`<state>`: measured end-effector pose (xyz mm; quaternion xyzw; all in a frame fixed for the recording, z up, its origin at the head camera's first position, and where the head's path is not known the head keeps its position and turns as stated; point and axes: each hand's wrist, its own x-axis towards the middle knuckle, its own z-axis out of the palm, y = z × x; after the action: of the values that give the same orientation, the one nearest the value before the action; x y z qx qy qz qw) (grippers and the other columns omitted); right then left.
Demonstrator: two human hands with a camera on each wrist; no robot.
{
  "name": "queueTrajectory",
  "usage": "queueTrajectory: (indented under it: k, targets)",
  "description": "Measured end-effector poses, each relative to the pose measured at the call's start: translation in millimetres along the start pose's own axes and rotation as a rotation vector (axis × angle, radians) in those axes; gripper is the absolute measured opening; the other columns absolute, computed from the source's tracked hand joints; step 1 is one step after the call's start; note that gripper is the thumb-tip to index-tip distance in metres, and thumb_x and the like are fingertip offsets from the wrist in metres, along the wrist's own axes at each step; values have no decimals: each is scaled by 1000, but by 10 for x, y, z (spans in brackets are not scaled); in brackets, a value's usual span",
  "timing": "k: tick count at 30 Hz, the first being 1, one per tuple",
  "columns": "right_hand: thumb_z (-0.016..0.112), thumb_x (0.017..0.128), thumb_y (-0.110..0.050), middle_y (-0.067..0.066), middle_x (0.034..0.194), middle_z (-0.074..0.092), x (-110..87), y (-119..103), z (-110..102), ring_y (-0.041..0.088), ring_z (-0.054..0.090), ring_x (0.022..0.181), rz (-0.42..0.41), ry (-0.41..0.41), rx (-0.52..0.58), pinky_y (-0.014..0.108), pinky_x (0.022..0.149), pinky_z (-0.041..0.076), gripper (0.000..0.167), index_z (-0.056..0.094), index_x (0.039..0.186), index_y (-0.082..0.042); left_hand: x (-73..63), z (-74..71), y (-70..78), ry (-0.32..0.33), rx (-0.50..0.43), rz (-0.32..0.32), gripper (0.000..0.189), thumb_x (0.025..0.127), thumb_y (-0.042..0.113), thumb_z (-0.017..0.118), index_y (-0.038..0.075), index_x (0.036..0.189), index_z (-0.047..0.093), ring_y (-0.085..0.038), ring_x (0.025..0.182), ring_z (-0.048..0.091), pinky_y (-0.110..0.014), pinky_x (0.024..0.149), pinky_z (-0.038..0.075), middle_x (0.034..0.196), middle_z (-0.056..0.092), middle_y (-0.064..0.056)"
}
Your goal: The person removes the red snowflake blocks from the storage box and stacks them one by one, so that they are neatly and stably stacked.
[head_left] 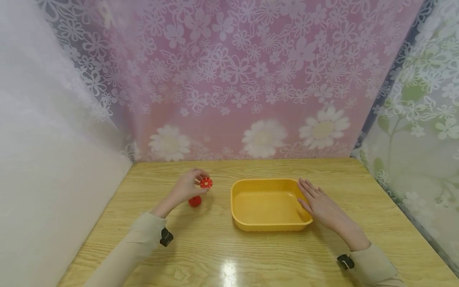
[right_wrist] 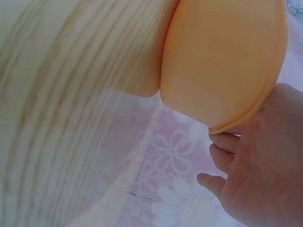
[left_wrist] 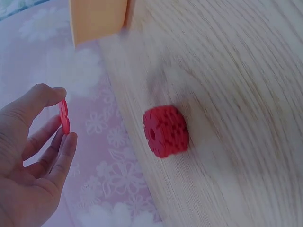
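Note:
My left hand (head_left: 188,186) pinches a thin red notched plastic disc (head_left: 206,183) between thumb and fingertips, held above the table. The left wrist view shows the disc (left_wrist: 65,117) nearly edge-on in the left hand (left_wrist: 35,156). Close below that hand, a stack of similar red discs (head_left: 195,201) stands on the table; its layered notched edges (left_wrist: 173,131) show in the left wrist view. My right hand (head_left: 320,205) rests at the right rim of a yellow plastic basin (head_left: 270,228), fingers mostly straight. In the right wrist view, the basin's rim (right_wrist: 246,123) partly hides the right hand's (right_wrist: 265,161) fingers.
The wooden table (head_left: 201,255) has a light grain and a bright glare spot near the front. A pink floral curtain (head_left: 229,79) hangs along its back edge. A white wall (head_left: 53,159) stands at the left and a pale floral curtain (head_left: 419,131) at the right.

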<state>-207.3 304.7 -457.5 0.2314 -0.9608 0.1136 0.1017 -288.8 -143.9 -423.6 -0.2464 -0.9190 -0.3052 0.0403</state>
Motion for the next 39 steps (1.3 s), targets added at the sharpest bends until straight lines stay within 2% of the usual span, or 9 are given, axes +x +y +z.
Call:
queueTrajectory:
  k: [3,10,17,25,32,39]
  targets:
    - [55,105,-26,27,158,34,0,7,17,43,32,146,-4,18,3,68,112,29,62,35,153,7,-39,-46,-58,1,7,-17,41,82,13,84,3,119,68,-28,103,65,-40,87,59,112,63,-10]
    - [52,106,-26,26,161,28,16,-40,-50,44,27,148,41,-60,4,68,114,26,62,32,155,7,-155,-92,-173,-14,6,-58,36,82,10,84,0,113,69,-30,98,65,-41,84,60,107,62,-13]
    - [56,104,-24,28,158,32,5,-25,-17,46,31,145,10,1,9,70,111,28,63,34,153,9,-267,-31,-295,-37,29,-79,34,82,13,84,1,111,71,-29,95,66,-38,81,60,103,64,-11]
    - [53,106,-24,26,161,27,30,-55,-65,44,27,148,50,-80,-3,67,115,25,62,31,155,7,-343,49,-393,-49,61,-95,33,82,15,85,4,111,71,-27,94,67,-41,82,59,101,64,-7]
    - [57,104,-23,28,159,31,16,-41,-33,45,30,146,28,-32,3,69,113,28,63,34,153,8,-377,94,-435,-31,87,-91,34,82,16,85,5,111,72,-27,92,68,-42,81,59,100,64,-7]
    - [52,107,-25,26,162,25,27,-54,-69,44,25,149,59,-93,20,67,115,24,63,29,156,7,-401,115,-435,-33,78,-102,34,83,17,85,6,112,72,-28,92,68,-42,81,59,99,64,-7]
